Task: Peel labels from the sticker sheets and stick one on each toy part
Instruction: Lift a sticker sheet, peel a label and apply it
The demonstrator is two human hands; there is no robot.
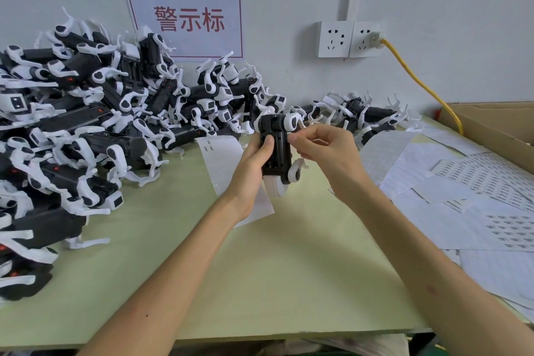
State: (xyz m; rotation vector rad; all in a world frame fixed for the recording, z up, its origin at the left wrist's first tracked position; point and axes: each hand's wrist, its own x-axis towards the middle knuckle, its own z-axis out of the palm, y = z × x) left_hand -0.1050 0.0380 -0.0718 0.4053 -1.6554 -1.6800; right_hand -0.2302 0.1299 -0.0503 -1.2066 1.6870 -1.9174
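Note:
My left hand (254,162) grips a black and white toy part (278,153) and holds it upright above the table's middle, underside toward me. My right hand (320,147) is at the part's right edge, thumb and forefinger pinched together against its black body; whether a label sits between them is too small to tell. A sticker sheet (219,159) with a few labels at its top lies under my left hand. More sticker sheets (474,182) are spread on the right.
A big heap of the same toy parts (81,113) fills the table's left side and back. A smaller group (361,115) lies behind my hands. A cardboard box (497,124) stands at the right; a yellow cable (419,81) runs from wall sockets (351,39).

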